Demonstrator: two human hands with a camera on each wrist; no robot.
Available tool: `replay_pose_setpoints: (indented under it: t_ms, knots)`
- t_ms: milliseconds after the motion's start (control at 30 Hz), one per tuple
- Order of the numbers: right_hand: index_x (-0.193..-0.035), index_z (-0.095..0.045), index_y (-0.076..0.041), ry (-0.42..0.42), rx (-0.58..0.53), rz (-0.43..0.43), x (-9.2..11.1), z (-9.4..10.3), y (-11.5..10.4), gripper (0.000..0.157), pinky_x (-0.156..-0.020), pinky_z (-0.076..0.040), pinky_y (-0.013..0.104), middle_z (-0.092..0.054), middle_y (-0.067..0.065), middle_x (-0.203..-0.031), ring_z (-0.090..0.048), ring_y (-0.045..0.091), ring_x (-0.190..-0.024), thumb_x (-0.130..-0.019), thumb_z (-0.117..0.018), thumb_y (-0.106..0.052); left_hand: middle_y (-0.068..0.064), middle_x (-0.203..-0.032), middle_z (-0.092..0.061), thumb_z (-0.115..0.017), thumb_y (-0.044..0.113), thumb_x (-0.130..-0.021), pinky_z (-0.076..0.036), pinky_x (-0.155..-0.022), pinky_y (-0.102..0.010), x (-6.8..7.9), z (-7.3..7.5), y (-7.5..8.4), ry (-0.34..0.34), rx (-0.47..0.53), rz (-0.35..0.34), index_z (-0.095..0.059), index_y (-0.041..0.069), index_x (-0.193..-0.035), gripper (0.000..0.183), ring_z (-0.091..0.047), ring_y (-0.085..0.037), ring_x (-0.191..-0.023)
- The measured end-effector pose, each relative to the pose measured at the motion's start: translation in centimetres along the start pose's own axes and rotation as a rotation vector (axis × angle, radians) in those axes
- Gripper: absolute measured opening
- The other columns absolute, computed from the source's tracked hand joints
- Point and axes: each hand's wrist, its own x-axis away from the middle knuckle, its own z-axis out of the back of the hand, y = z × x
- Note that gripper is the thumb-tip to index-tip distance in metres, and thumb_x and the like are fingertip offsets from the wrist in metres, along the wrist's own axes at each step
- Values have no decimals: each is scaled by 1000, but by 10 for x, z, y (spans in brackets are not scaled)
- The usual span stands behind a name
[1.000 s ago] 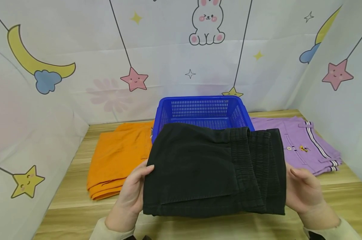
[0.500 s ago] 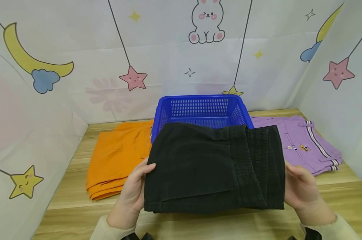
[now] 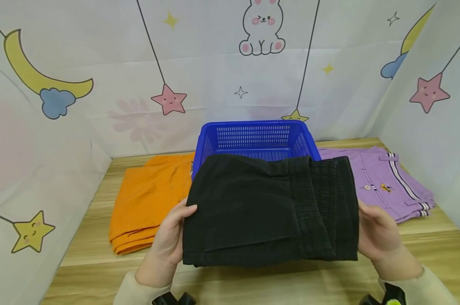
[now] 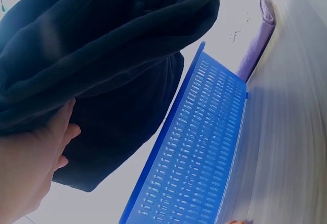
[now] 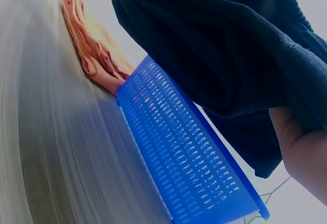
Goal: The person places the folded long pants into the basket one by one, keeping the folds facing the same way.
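Note:
Folded black pants [image 3: 245,207] with a gathered elastic waistband are held up in the air, level across both hands. My left hand [image 3: 171,233] grips the left folded edge, its thumb on top and its fingers underneath. On the waistband side, my right hand [image 3: 380,233] holds the right edge; most of its fingers are hidden behind the cloth. Behind the pants stands a blue perforated basket [image 3: 252,123], its front wall covered by them in the head view. From below, the left wrist view shows the drooping layers of the black pants [image 4: 127,117] beside the basket [image 4: 196,142].
Folded orange pants [image 3: 149,203] lie on the wooden table [image 3: 85,271] left of the basket. To its right is a folded purple garment [image 3: 386,178] with striped trim. White printed cloth walls [image 3: 214,76] close off the back and both sides.
Both hands have raised the black pants slightly and moved them a little toward the basket. The right hand has shifted slightly left. The basket and the other clothes stay put.

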Motion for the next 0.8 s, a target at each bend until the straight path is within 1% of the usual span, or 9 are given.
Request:
replay_pose_setpoints:
  t_ms: [100, 200, 367, 500, 800]
  knots:
    - [-130, -43, 4, 2, 10, -1, -2, 0, -1, 46, -107, -39, 41, -52, 18, -132, -50, 30, -123, -102, -11, -13, -6, -111, -64, -18, 3, -102, -53, -89, -29, -1, 0, 1, 9, -9, 0, -56, 4, -115, 40, -64, -17, -102]
    - [-130, -43, 4, 13, -4, -5, -3, 1, -2, 46, -107, -38, 41, -51, 18, -132, -50, 29, -123, -102, -12, -13, -6, -111, -65, -19, 3, -102, -54, -89, -29, -3, 0, 1, 19, -18, 1, -56, 4, -115, 39, -65, -17, -102]
    - [-133, -41, 4, 26, -10, -7, -5, 2, -3, 46, -108, -38, 41, -51, 18, -134, -49, 30, -124, -102, -11, -13, -6, -111, -65, -19, 2, -102, -54, -88, -29, -5, 1, 2, 21, -34, 0, -55, 4, -116, 39, -65, -17, -101]
    - [-134, -39, 4, 24, -11, -8, -7, 3, -4, 46, -108, -38, 42, -50, 19, -134, -48, 31, -124, -102, -10, -13, -5, -108, -65, -20, 3, -102, -54, -86, -28, -6, 1, 3, 31, -50, 3, -56, 5, -113, 38, -66, -16, -99]
    - [-135, -38, 3, 39, -7, -9, -10, 4, -6, 47, -108, -38, 41, -50, 19, -134, -49, 31, -124, -102, -9, -14, -4, -107, -64, -19, 3, -102, -54, -86, -27, -10, 4, 5, 23, -66, 0, -56, 6, -112, 38, -65, -15, -98]
